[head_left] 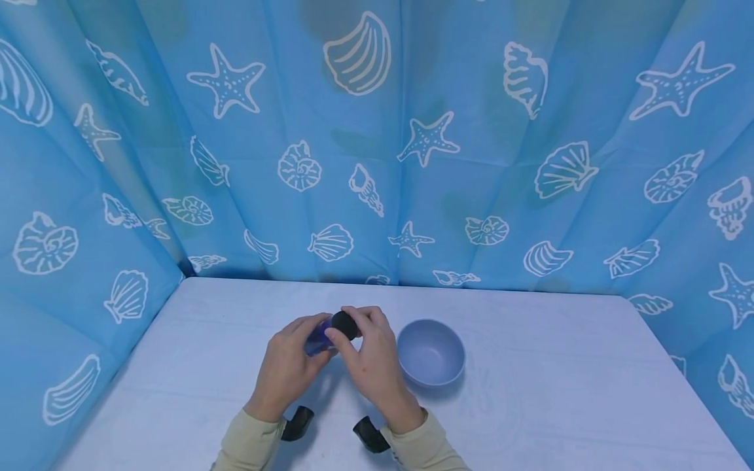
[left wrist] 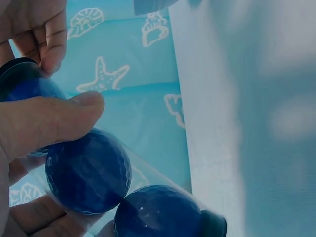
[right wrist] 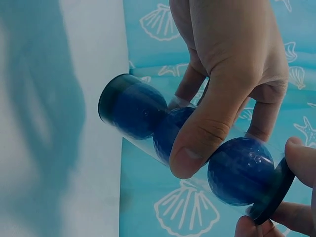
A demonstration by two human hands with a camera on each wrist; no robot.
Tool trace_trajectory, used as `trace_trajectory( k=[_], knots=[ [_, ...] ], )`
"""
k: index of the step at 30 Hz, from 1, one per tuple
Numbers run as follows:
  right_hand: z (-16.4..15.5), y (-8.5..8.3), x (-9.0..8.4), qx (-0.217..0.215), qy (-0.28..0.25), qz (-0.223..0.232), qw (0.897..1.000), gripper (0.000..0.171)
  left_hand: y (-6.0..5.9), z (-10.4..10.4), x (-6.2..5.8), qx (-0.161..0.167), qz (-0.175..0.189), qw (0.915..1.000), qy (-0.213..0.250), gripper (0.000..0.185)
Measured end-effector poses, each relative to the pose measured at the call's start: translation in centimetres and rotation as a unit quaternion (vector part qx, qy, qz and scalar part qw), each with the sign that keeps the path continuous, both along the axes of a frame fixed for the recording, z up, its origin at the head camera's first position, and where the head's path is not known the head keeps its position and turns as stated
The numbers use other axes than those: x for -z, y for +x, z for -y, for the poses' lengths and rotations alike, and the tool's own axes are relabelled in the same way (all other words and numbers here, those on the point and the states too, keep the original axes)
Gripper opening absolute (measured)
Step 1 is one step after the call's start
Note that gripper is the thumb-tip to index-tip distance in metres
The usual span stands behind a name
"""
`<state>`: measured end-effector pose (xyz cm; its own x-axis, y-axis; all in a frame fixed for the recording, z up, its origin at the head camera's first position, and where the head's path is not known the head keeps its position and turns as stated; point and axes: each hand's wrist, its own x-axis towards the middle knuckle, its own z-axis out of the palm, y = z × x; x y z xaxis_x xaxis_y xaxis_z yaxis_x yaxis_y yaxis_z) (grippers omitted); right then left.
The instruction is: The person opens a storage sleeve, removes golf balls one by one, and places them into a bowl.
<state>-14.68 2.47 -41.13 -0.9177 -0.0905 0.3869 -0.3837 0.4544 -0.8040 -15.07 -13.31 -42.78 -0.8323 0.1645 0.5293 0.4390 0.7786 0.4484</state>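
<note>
Above the table, a clear tube with dark end caps is held tilted between both hands. Inside it, dimpled blue golf balls lie in a row; several show in the wrist views. My left hand grips the middle of the tube, its thumb across the clear wall. At the upper end, the right hand pinches the black lid between thumb and fingers. In the right wrist view the lid sits at the tube's end, its rim between the fingertips.
A blue-grey bowl stands on the white-covered table, just right of the right hand. Blue curtains with white shell and starfish prints rise behind the table and along its sides. Black devices are worn at both wrists.
</note>
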Motion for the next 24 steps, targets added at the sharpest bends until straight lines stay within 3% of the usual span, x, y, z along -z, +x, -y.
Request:
trace_trajectory(
  k=[24],
  knots=[
    [-0.15, -0.15, 0.15, -0.011, 0.019, -0.023, 0.999, 0.049, 0.05, -0.08, -0.39, 0.002, 0.027, 0.9994, -0.021, 0.055]
  ],
)
